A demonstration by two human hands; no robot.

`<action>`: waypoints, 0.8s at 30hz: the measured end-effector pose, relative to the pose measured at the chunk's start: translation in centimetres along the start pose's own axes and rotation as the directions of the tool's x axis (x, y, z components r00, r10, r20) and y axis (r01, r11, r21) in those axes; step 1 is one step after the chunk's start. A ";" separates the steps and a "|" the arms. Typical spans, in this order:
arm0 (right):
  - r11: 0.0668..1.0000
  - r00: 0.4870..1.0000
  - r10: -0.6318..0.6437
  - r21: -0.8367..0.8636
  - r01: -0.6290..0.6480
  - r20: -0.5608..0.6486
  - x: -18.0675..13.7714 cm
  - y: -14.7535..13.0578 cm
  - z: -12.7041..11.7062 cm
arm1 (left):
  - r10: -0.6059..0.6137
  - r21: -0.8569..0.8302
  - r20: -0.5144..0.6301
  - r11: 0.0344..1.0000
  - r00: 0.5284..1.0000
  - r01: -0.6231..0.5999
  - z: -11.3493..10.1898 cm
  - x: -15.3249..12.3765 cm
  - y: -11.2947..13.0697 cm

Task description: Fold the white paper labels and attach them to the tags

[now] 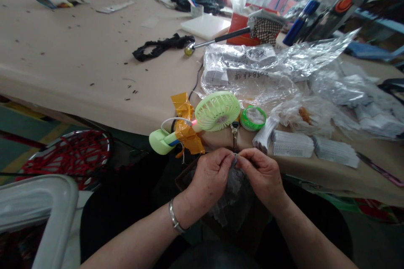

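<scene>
My left hand (213, 174) and my right hand (261, 173) meet at the table's front edge, the fingertips of both pinched together. Between them shows a tiny greyish bit (235, 157), too small to name and mostly covered by the fingers. Just beyond the fingertips, a slim metal fitting with a dark knob (235, 128) sticks out at the table edge. Below my hands hangs a clear plastic bag (232, 201) with pale scraps in it. Left of the fitting, a light green fan (217, 111) is fixed to the edge with orange-brown tape (189, 132).
A green-rimmed round tub (253, 118) and stacks of white labels (293, 143) line the edge at right, near tweezers (380, 169). Clear plastic bags (252, 80) lie behind. Further back are a black strip of fabric (162, 46) and a metal rod with a yellowish tip (205, 43).
</scene>
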State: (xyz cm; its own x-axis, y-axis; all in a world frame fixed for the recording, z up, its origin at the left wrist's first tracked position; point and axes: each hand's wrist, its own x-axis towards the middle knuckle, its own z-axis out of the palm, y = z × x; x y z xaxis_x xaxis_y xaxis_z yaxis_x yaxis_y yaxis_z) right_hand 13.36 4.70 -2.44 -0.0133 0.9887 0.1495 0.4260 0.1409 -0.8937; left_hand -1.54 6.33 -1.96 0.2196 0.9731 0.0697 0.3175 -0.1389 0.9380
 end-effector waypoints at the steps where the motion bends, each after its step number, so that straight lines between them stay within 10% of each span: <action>1: 0.999 0.999 -0.026 -0.033 0.027 0.033 -0.2 -0.4 -0.3 | -0.007 -0.004 0.001 1.000 1.000 0.007 -0.1 -0.3 0.0; 8: 0.750 0.873 -0.486 -0.493 0.441 0.042 2.1 -2.8 -4.3 | -0.043 0.009 0.026 0.999 0.999 0.043 -0.1 -1.4 -2.5; 14: 0.415 0.869 -0.486 -0.849 0.327 0.096 6.6 -1.6 -5.6 | -0.053 0.129 -0.030 0.990 0.998 0.056 0.0 -1.3 -4.9; 24: 0.666 0.831 -0.546 -0.657 0.353 -0.107 2.3 1.5 -7.4 | -0.108 0.098 0.037 0.990 0.994 0.104 1.1 -2.4 -4.9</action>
State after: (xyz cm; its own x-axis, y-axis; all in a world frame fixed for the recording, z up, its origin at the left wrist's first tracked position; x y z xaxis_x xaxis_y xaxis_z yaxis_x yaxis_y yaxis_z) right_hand 20.66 6.81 -0.30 -0.1468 0.7394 0.6570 0.8733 0.4088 -0.2650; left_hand -2.58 4.45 -7.06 0.2179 0.9750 -0.0441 0.4273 -0.0547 0.9025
